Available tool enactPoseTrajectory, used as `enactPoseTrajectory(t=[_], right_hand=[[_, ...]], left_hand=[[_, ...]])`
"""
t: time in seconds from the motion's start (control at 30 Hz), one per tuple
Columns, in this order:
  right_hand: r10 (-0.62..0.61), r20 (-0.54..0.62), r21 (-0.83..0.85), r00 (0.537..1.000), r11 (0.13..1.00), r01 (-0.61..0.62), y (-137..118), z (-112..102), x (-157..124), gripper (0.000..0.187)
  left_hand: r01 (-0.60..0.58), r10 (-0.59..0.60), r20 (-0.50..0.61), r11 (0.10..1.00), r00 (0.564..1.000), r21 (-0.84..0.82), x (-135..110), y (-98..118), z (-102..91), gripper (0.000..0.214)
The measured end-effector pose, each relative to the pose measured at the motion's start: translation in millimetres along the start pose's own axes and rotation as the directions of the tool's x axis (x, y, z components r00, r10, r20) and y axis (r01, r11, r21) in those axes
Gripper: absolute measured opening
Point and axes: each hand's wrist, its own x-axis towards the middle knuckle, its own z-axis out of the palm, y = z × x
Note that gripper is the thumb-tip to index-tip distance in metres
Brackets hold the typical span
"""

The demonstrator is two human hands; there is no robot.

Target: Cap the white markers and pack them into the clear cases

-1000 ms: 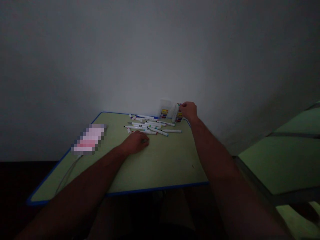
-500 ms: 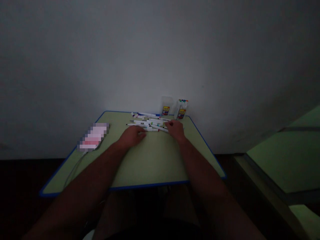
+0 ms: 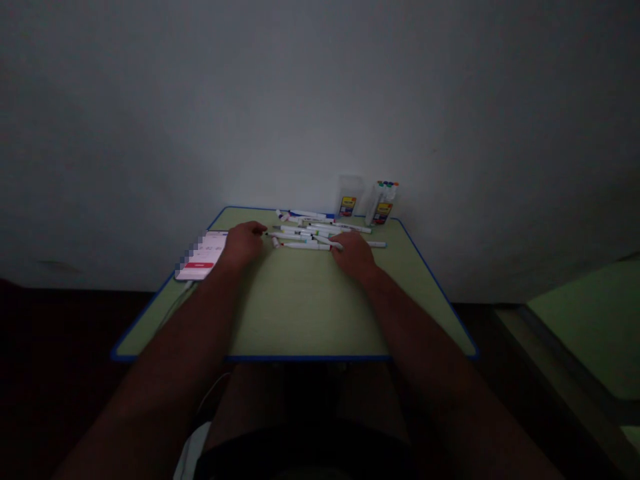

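Observation:
A loose pile of white markers point(image 3: 320, 231) lies along the far side of the table. My right hand point(image 3: 354, 253) is at the pile's right front, fingers closed round a white marker point(image 3: 325, 240) that points left. Left of the pile is my left hand point(image 3: 243, 244), its fingers loosely bent and slightly apart, close to the dark tip of another marker point(image 3: 290, 237). No object shows in that hand. In front lies a red-tipped marker point(image 3: 305, 246), near a small loose cap point(image 3: 275, 243).
A clear plastic case point(image 3: 349, 193) and a second case holding upright markers point(image 3: 383, 203) stand at the back by the wall. A phone point(image 3: 203, 257) with a white cable point(image 3: 175, 305) lies on the left. Blue edging point(image 3: 310, 359) borders the pale table point(image 3: 305, 307).
My left hand has moved left and away from the markers, towards the phone. My right hand has come down onto a marker at the front of the pile. The camera view has shifted.

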Motion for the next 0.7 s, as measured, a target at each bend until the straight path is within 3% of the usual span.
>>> enactPoseTrajectory(t=[0.1,0.27,0.47,0.7], right_hand=[[-0.069,0.065,-0.028,0.996,0.997,0.071,-5,2,0,0.035],[-0.08,0.138,-0.074,0.987,0.993,0.091,-9,2,0,0.041],[-0.071,0.147,-0.055,0.987,0.995,0.08,-8,1,1,0.026],[-0.031,0.173,-0.021,0.984,0.999,0.036,-7,-7,-3,0.026]], left_hand=[[-0.04,0.04,0.036,0.999,0.999,0.0,-2,1,2.3,0.046],[-0.11,0.103,0.11,0.992,0.989,0.058,-8,6,0.9,0.05],[-0.141,0.123,0.132,0.981,0.984,0.133,-11,10,2.2,0.051],[-0.158,0.139,0.157,0.981,0.978,0.115,-9,7,6.0,0.04]])
